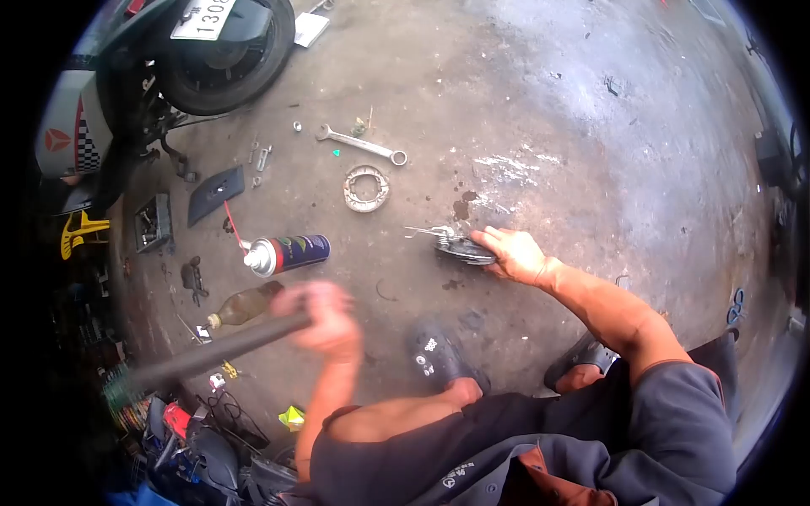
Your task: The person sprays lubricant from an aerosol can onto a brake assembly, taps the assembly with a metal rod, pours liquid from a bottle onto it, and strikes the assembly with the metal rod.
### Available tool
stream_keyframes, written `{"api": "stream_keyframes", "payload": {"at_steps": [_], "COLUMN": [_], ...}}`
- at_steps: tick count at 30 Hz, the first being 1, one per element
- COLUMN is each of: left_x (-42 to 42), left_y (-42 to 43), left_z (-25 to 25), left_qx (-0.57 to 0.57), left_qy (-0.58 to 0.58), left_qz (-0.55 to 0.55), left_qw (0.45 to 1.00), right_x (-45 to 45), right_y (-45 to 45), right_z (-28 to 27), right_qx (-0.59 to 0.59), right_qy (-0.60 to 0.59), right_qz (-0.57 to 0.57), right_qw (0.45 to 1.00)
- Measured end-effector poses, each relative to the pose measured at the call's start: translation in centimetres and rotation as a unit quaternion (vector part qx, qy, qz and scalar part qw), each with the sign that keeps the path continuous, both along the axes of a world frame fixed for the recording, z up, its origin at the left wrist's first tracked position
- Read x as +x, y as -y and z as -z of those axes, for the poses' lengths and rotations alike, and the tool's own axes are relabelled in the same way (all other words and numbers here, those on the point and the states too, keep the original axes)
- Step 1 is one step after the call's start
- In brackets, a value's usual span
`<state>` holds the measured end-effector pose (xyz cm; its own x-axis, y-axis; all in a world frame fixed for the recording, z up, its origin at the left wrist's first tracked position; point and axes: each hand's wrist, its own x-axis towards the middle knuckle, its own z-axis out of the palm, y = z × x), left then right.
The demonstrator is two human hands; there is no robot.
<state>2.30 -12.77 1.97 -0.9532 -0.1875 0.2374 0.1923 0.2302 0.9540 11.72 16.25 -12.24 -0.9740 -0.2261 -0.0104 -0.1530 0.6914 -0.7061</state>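
My left hand [321, 316], smeared by motion, is closed round a long dark bar-like handle [224, 348] that slants down to the left. Its far end is blurred, so I cannot tell what tool it is. My right hand [513, 255] grips the edge of a round brake plate [462, 248], held tilted just at the floor. A spring and a thin metal rod stick out from its left side. A ring of brake shoes [366, 189] lies flat on the floor beyond it. Left of the brake plate lies a spray can [288, 255] with a red straw.
A combination wrench [363, 145] lies near the brake shoes. A brown bottle [245, 306] is on its side by my left hand. A parts tray [153, 223] and a dark flat panel [216, 195] lie at left, below a scooter wheel [226, 59]. My shoes [441, 354] are close in front.
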Motion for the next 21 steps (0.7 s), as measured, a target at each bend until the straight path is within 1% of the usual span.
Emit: {"api": "stream_keyframes", "payload": {"at_steps": [1,2,3,4,5,6,7,8,9,10,11,12,13,14,15,16,17,18,19,20,21], "left_x": [2.1,3.2,3.4,3.0,0.5,-0.9,-2.5,-3.7,-3.9,-3.2,-2.2,-1.0,0.9,1.5,2.2,1.9,0.5,-0.2,-1.9,-2.9,-3.0], "left_y": [1.9,2.9,4.4,4.4,2.1,0.2,-1.5,-2.6,-2.8,-4.3,-4.3,-3.2,0.5,1.6,2.8,1.4,0.8,0.5,-0.5,-1.8,-2.5], "left_z": [4.2,8.3,11.3,9.3,5.9,1.8,-3.0,-6.9,-9.2,-11.0,-9.6,-6.3,1.9,4.9,7.9,6.4,4.1,1.3,-2.5,-7.1,-10.0], "left_qx": [-0.394,-0.526,-0.479,-0.438,-0.386,-0.328,-0.258,-0.239,-0.213,-0.070,-0.027,0.018,-0.091,-0.252,-0.433,-0.340,-0.310,-0.265,-0.297,-0.257,-0.167], "left_qy": [0.068,0.263,0.353,0.309,0.251,0.206,0.136,0.044,-0.013,-0.002,-0.040,-0.083,-0.037,0.140,0.270,0.511,0.396,0.287,0.146,0.093,0.133], "left_qz": [0.093,0.198,0.280,0.249,0.238,0.209,0.174,0.143,0.068,0.008,0.013,0.014,0.037,0.092,0.190,0.209,0.215,0.223,0.204,0.176,0.077], "left_qw": [0.912,0.785,0.753,0.807,0.855,0.898,0.940,0.960,0.975,0.998,0.999,0.996,0.994,0.953,0.839,0.761,0.837,0.893,0.921,0.946,0.974], "right_x": [-0.4,-1.4,-2.1,-2.1,-1.7,-1.2,-1.2,-1.2,-1.2,-1.1,-1.1,-1.6,-1.5,-1.8,-2.2,-2.4,-2.3,-1.7,-1.3,-0.6,-0.5], "right_y": [0.1,-0.1,0.2,0.5,-0.2,-0.9,-0.2,0.2,0.3,0.5,0.3,-0.1,0.2,0.4,0.4,0.5,-0.1,-0.3,-0.2,0.4,0.7], "right_z": [0.1,-0.1,-0.4,-0.7,-0.1,-0.1,-0.1,0.0,-0.1,-0.2,-0.3,-0.4,-0.7,-0.9,-1.2,-1.4,-1.0,-0.2,-0.3,-0.4,-0.1], "right_qx": [-0.009,-0.034,-0.063,-0.090,-0.080,-0.059,-0.053,-0.046,-0.031,-0.043,-0.055,-0.064,-0.022,-0.022,-0.017,-0.011,-0.034,-0.048,-0.014,0.010,0.022], "right_qy": [-0.009,-0.006,0.004,0.018,0.021,0.025,0.032,0.036,0.022,0.033,0.042,0.046,0.020,0.021,0.021,0.023,-0.015,-0.006,-0.020,-0.033,-0.015], "right_qz": [0.006,0.027,0.043,0.065,0.075,0.070,0.050,0.040,0.036,0.029,0.023,0.013,0.008,0.008,0.006,0.000,-0.001,-0.009,-0.010,-0.009,-0.021], "right_qw": [1.000,0.999,0.997,0.994,0.994,0.995,0.997,0.997,0.999,0.998,0.997,0.997,1.000,1.000,1.000,1.000,0.999,0.999,1.000,0.999,0.999]}}
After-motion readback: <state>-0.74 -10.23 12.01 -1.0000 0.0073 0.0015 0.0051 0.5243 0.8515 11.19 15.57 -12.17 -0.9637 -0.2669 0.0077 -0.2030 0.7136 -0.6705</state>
